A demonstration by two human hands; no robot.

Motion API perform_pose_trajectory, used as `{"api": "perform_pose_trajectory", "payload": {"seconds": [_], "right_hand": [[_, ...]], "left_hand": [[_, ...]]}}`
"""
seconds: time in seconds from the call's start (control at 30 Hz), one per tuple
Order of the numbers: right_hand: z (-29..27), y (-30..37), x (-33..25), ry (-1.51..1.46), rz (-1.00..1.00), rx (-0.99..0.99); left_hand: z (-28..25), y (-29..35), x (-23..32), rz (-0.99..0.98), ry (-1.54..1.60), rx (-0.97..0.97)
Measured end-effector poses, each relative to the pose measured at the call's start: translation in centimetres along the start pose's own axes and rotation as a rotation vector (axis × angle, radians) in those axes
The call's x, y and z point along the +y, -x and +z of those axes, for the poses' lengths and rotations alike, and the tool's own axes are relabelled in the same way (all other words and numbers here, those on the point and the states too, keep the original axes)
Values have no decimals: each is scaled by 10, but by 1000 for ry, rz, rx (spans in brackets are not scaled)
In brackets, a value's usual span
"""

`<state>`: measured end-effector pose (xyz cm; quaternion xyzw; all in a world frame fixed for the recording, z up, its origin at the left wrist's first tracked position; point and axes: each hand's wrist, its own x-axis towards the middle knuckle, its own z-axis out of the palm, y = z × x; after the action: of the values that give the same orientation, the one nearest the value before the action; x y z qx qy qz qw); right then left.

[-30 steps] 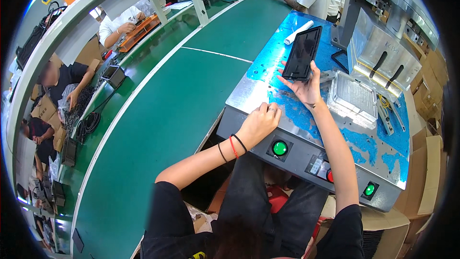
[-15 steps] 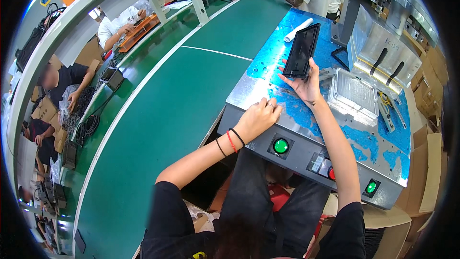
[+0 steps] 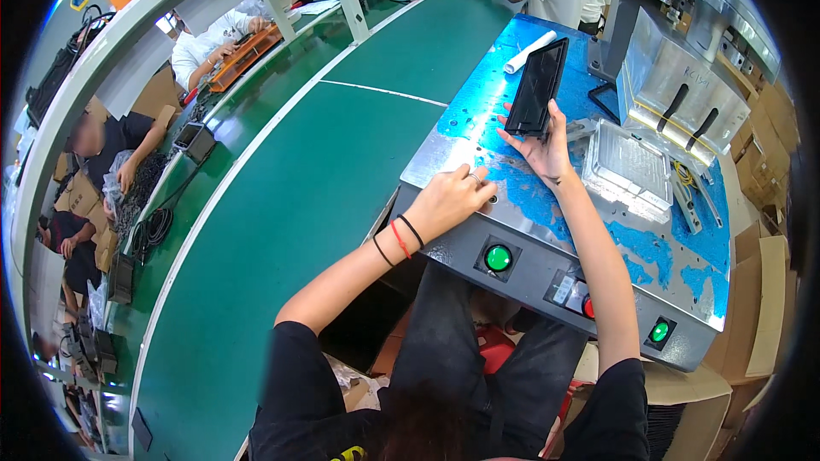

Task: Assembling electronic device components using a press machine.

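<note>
Head view, looking down on press table (image 3: 547,230) with patchy blue film over metal top. Right hand (image 3: 540,147) gripping lower end of flat black panel (image 3: 536,85), fingers wrapped round its edges, panel held tilted above the table top, upper end near white tube (image 3: 530,51). Left hand (image 3: 451,201) loosely curled, palm down, resting on front left corner of the table, holding nothing visible. Clear ribbed tray (image 3: 630,169) just right of right hand; metal fixture (image 3: 683,98) beyond it. Green button (image 3: 498,257) on front face just below left hand; second green button (image 3: 659,331) further right; red control (image 3: 588,307) between them.

Risks, judged:
- Panel held by one end only: possible slip, corner strike on metal top.
- Upper end close to white tube: nudge could send it rolling off.
- Left wrist close to green button: accidental press possible while right hand sits near fixture.
- Peeling film edges: could snag panel when laid down.
</note>
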<state>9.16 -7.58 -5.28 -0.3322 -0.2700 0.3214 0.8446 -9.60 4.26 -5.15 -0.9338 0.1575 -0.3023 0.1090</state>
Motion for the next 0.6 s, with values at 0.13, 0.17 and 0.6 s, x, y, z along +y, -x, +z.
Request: {"api": "perform_pose_trajectory", "payload": {"seconds": [0.13, 0.17, 0.6], "right_hand": [[0, 0, -1, 7, -7, 19], [1, 0, -1, 1, 8, 16], [-5, -2, -4, 7, 9, 16]], "left_hand": [[2, 0, -1, 36, -31, -55], [3, 0, 1, 96, -78, -55], [6, -4, 4, 84, -80, -47]]}}
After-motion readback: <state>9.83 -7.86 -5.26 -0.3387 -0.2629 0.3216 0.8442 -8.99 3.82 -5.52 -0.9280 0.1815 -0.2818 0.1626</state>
